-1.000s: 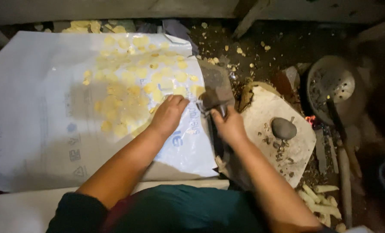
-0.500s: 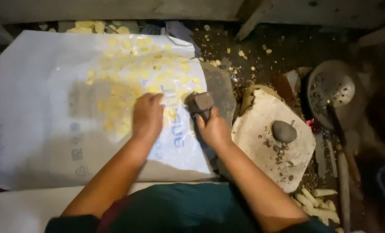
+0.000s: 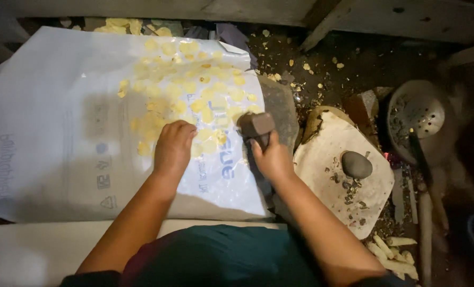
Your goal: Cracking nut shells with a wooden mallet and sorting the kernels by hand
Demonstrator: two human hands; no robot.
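Head view, the only one. The right hand (image 3: 273, 158) sits just right of centre, fingers wrapped tight round the handle of a hammer (image 3: 256, 127); the blocky dark hammer head shows at about 11 o'clock from the knuckles, over the right edge of a white plastic sack (image 3: 51, 106) and beside a flat grey stone (image 3: 279, 109) that lies at 12 o'clock from that hand. The left hand (image 3: 173, 148) lies palm down at about 9 o'clock from the hammer, fingers curled narrow and resting on the sack among the flattened yellow flakes (image 3: 194, 87); whether it pinches a flake cannot be told. The flakes spread across the sack from the left hand up toward 12 o'clock, thickest just above the fingers, with a few more off the sack's top edge.

At 3 o'clock from the right hand lies a pale flat slab (image 3: 338, 180), with a smooth dark pebble (image 3: 356, 164) on it and crumbs around the pebble. At 2 o'clock from the slab stands a perforated metal ladle (image 3: 415, 114), its dark handle running down toward 5 o'clock. Pale stick-shaped pieces (image 3: 393, 252) lie on the dirt floor (image 3: 348, 69) at 5 o'clock from the slab. The person's dark green shirt (image 3: 221, 255) fills the bottom centre.
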